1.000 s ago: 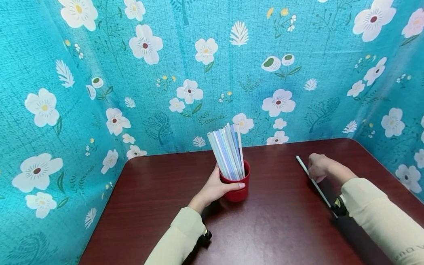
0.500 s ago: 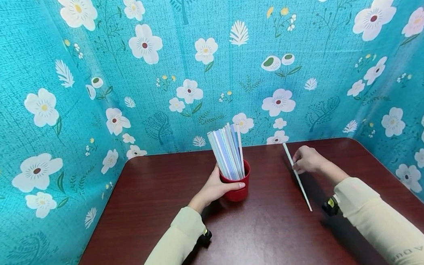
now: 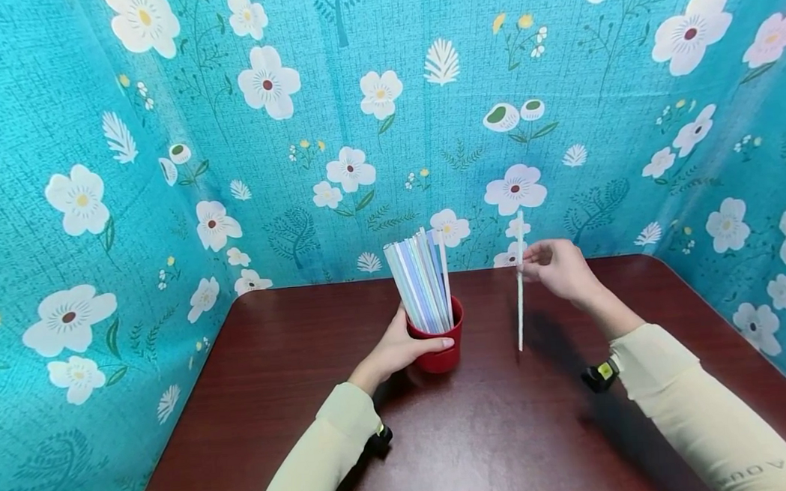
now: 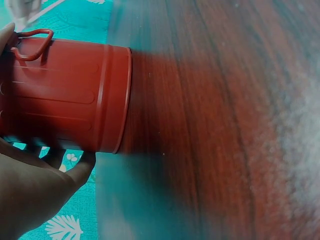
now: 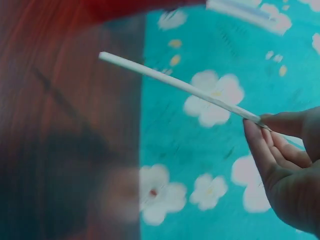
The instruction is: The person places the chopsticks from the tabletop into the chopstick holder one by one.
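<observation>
A small red bucket [image 3: 438,361] stands on the table, packed with a bundle of pale blue, white and lilac straws [image 3: 419,285] that lean left; one white straw stands apart at its right side. My left hand [image 3: 394,352] grips the bucket, thumb across the front and fingers round the far side. The left wrist view shows the bucket's side handle [image 4: 37,47] by that hand. To the right, my right hand [image 3: 560,271] pinches a single white straw [image 3: 521,309] between thumb and fingertips, nearly upright. In the right wrist view, this straw's free end [image 5: 120,61] points toward the table.
The dark red-brown table [image 3: 293,372] ends at a turquoise flowered cloth [image 3: 338,234] hanging behind it and on both sides. A black wrist device [image 3: 601,375] sits under the right wrist, another [image 3: 381,438] under the left.
My right hand has lifted the white straw and moved left toward the bucket, turning it from slanted to nearly upright. The left hand and bucket have stayed in place.
</observation>
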Demonstrator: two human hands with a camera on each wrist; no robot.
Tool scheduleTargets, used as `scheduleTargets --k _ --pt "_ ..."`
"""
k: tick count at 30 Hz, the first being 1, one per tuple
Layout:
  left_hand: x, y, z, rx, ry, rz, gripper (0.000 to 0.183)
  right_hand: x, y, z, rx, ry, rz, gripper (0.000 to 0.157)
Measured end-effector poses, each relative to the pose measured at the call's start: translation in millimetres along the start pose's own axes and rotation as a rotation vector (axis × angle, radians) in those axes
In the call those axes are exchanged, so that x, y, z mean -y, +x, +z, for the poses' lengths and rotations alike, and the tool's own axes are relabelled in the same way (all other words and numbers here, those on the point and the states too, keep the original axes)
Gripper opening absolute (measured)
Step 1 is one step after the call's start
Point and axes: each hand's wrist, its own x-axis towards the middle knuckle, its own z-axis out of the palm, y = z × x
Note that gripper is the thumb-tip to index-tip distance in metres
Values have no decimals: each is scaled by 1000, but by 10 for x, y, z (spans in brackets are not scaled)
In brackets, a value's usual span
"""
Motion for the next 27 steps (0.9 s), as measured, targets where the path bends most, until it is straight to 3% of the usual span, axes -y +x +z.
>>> scheduleTargets --k 8,15,20,27 --pt "4 3 3 0 -1 0 99 509 47 91 -73 107 -113 26" --pt "5 6 3 -5 -3 4 97 809 72 241 -136 180 -147 27" --pt "8 10 2 0 -8 13 99 869 91 352 -141 228 -190 23" --pt "20 20 0 -1 -9 15 101 752 120 522 -104 157 -211 22"
